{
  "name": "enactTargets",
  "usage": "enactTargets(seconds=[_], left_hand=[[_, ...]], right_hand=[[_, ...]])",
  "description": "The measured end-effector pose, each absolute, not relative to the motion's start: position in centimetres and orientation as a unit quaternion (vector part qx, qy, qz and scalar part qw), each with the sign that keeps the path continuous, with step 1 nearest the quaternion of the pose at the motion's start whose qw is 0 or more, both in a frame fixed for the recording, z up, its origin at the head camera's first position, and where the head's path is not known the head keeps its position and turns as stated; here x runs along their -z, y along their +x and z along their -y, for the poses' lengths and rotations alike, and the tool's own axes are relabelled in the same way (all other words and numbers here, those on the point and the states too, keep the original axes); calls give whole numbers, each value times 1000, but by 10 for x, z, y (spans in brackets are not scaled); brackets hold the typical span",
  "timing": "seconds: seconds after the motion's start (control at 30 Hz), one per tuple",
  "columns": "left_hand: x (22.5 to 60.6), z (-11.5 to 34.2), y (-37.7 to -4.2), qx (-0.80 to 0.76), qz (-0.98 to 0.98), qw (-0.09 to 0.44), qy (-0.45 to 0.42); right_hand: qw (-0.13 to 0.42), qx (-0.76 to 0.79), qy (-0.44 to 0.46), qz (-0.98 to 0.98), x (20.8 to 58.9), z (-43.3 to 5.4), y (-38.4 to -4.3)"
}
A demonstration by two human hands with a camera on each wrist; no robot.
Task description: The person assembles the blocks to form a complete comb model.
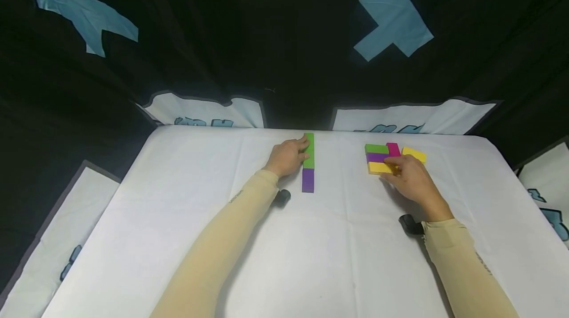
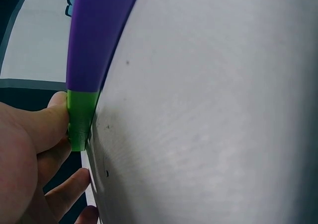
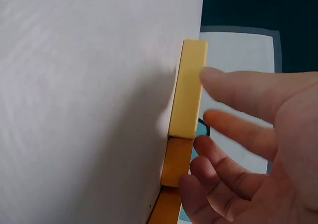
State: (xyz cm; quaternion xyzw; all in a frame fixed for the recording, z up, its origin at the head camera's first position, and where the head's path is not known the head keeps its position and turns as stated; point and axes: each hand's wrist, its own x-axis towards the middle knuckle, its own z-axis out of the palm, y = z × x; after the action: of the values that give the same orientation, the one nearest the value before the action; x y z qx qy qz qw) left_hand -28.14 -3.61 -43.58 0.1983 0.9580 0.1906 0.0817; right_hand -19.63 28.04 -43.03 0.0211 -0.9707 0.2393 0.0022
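Near the far edge of the white table, my left hand (image 1: 286, 156) touches the left side of a green block section (image 1: 310, 157). A purple block (image 1: 308, 180) lies against its near end, making a straight column. In the left wrist view, the thumb rests against the green piece (image 2: 82, 114) and the other fingers extend past it. To the right, my right hand (image 1: 411, 177) is over a cluster of blocks, thumb at the near yellow block (image 1: 377, 168), forefinger by the purple block (image 1: 376, 157). The right wrist view shows the fingers loosely bent, pinching nothing.
The cluster also has a green block (image 1: 376, 148), a magenta block (image 1: 393, 149) and another yellow block (image 1: 414, 153), partly behind the right hand. A white cloth (image 1: 178, 184) covers the table. Black curtain (image 1: 284, 61) with blue tape pieces (image 1: 393, 17) hangs behind.
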Motion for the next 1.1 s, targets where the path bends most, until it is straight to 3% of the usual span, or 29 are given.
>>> enactTargets(seconds=[0.47, 1.1], left_hand=[[434, 36, -281, -186, -958, 78, 203], [436, 35, -281, -186, -959, 78, 199]], right_hand=[[5, -215, -51, 975, 430, -290, -198], [-41, -206, -19, 978, 421, -303, -195]])
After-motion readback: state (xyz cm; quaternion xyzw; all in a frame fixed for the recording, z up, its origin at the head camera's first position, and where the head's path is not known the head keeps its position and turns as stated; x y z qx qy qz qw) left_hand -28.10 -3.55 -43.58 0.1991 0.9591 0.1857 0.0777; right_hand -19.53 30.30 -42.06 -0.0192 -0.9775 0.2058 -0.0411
